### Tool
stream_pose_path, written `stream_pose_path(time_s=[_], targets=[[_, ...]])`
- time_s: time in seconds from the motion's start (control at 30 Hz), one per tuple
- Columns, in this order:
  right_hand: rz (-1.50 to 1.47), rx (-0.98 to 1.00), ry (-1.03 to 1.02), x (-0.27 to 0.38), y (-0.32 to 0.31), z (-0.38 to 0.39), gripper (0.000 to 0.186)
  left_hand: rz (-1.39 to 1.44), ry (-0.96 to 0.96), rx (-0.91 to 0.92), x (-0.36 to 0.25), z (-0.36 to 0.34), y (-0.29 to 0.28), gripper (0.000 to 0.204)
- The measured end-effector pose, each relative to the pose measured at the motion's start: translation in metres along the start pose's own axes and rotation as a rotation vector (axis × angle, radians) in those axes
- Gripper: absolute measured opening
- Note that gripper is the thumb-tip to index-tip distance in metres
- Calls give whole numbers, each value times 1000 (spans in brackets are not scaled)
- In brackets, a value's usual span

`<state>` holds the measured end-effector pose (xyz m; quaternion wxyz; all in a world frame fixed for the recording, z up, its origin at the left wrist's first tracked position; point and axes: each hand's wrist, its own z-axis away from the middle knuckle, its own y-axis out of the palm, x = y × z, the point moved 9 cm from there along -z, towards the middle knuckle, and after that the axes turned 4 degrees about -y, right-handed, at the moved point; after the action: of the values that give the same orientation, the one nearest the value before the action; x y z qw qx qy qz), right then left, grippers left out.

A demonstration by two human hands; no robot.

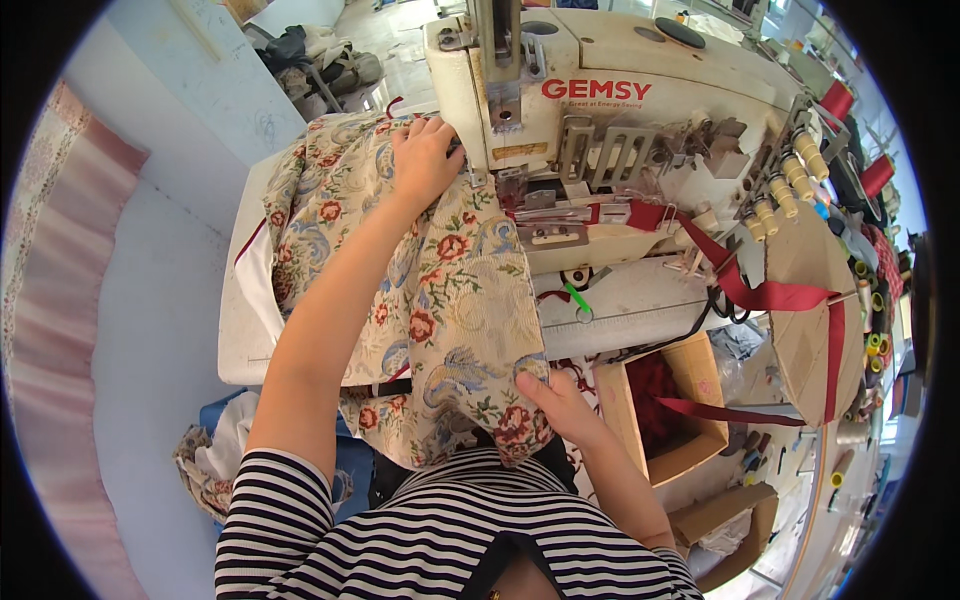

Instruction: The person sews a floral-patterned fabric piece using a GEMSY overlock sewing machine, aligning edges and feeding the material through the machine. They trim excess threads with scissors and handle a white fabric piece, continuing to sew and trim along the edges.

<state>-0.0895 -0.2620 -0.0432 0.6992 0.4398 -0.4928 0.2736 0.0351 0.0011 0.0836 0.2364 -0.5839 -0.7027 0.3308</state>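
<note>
A cream floral fabric (455, 300) with red flowers and blue leaves lies over the sewing machine's bed and hangs down toward my lap. My left hand (428, 160) is on its far part, close to the presser foot, with fingers bent and bunched into the cloth. Lower down, my right hand (562, 405) pinches the fabric's right edge, thumb on top and the other fingers partly hidden. The white sewing machine (640, 75) stands ahead. A dark red binding tape (745, 290) runs from the right into a metal folder (560, 213) beside the needle area.
A cardboard box (712, 440) with dark red tape inside stands at lower right, another box (735, 525) nearer. A cardboard disc (812, 320) and cream thread guides (795, 175) are at right. A green-handled tool (577, 297) lies by the machine. A wall (165, 300) borders the left.
</note>
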Motion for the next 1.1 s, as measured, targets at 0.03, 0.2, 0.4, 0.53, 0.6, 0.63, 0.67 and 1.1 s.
stream_pose_path(time_s=[0.03,0.2,0.4,0.53,0.6,0.63,0.67,1.1], targets=[[11,-4,-22,3,-1,-4,38,-22,-1,8,4,-3,3,20],[248,-80,-84,12,-2,-6,36,-60,-4,-131,4,0,-29,20],[234,-90,-101,-3,5,40,35,650,238,192,-89,59,-97,16],[198,-25,54,-22,16,60,34,585,156,322,-104,88,-93,18],[213,-15,105,-49,16,66,34,579,172,311,-96,95,-92,20],[209,-4,76,-69,15,63,33,559,176,321,-96,93,-93,22],[76,15,30,-47,18,49,32,551,164,310,-94,83,-92,23],[281,-46,2,-47,6,41,31,548,178,296,-95,80,-85,28]])
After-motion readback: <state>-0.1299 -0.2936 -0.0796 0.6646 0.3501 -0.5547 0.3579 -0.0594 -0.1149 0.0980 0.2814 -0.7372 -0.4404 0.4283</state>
